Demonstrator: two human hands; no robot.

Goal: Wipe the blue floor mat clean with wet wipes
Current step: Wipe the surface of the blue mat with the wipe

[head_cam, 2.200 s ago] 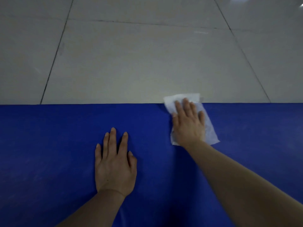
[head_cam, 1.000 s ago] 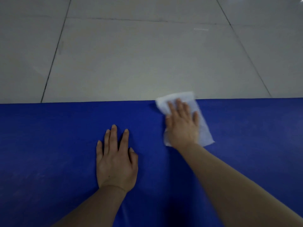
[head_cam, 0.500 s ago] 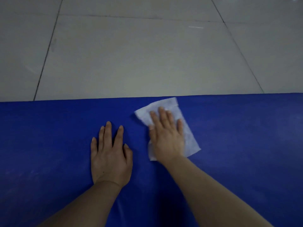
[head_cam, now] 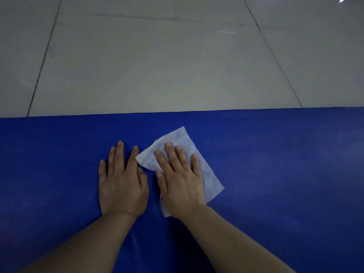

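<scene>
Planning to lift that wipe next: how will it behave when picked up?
Probably floppy: the wet wipe looks thin and lies flat under the right hand. Likely light. It may cling slightly to the blue mat, since it lies spread against it.

Item: tiled floor (head_cam: 161, 71), pale grey-white, glossy, filling upper part of my view. Large square tiles. Dark grout line (head_cam: 44, 58) running diagonally at my left; second grout line (head_cam: 275, 58) diagonal at my right; faint cross joint (head_cam: 157, 17) near top. Small bright light reflection (head_cam: 342, 0) at top right corner. Short pale streak (head_cam: 226, 32) on tile, possibly glare or scuff.
</scene>
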